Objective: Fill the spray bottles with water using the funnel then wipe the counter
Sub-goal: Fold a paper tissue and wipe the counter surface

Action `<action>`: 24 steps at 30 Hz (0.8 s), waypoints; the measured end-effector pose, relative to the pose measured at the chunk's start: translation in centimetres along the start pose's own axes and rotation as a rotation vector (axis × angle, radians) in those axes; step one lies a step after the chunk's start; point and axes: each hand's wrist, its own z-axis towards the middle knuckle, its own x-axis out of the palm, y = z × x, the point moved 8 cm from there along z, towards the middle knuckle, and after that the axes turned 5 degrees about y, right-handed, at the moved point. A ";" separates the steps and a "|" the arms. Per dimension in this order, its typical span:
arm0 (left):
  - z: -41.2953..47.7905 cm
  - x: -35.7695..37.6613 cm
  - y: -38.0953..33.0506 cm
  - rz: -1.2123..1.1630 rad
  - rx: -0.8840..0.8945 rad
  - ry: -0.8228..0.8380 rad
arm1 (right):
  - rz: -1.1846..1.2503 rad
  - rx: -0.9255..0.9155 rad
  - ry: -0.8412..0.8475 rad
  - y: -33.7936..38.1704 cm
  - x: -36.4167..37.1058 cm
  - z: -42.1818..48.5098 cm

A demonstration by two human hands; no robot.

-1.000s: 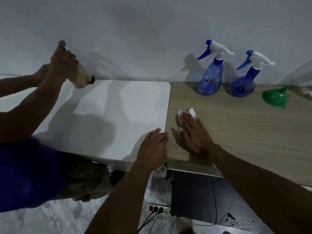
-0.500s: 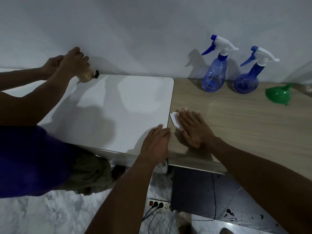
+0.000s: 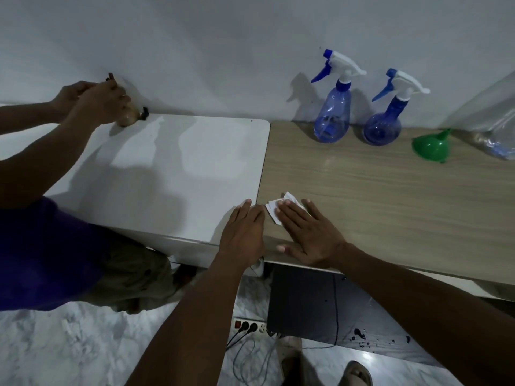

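White wipe [image 3: 271, 209], tissue or cloth I honestly can't tell, is pinned flat on the wood-grain counter [image 3: 390, 196] under the right hand [image 3: 309, 235]. The fingers are straight, the palm is down and nothing is curled round it, so only a corner of the wipe peeks out past the fingertips. That's at the counter's near left end, right by the seam with the white table [image 3: 167, 176]. The left hand [image 3: 243, 232] lies just beside it, also flat with straight fingers, resting on the table's near right corner and holding nothing. Well apart from the hands, at the far edge against the wall, the lighter blue spray bottle [image 3: 333, 115] and the darker blue spray bottle [image 3: 383, 129] stand upright side by side with their trigger heads on. The green funnel [image 3: 430, 146] lies tipped on its side just to their right. A clear plastic bottle [image 3: 496, 129] lies at the far right. Over on the left, a second person's hands [image 3: 97, 103] hold a small brownish thing at the table's far side. A power strip [image 3: 250, 327] sits on the floor below.
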 end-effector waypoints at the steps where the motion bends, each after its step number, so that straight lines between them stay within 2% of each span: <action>1: -0.2 0.1 -0.3 0.006 -0.006 -0.002 | 0.003 -0.004 -0.012 0.0 0.1 -0.6; 6: -1.0 0.6 -1.7 0.000 -0.030 -0.017 | 0.051 0.062 -0.083 -0.7 -0.5 -2.1; 11: -1.4 1.2 -2.9 0.014 -0.070 0.013 | 0.064 -0.001 -0.089 0.1 0.1 -3.7; 19: -1.0 2.0 -9.8 0.014 0.023 0.013 | 0.054 0.196 -0.027 -4.9 1.5 -10.2; 24: -0.4 3.5 -14.4 -0.038 -0.006 0.033 | 0.043 0.287 -0.029 -8.7 1.7 -16.0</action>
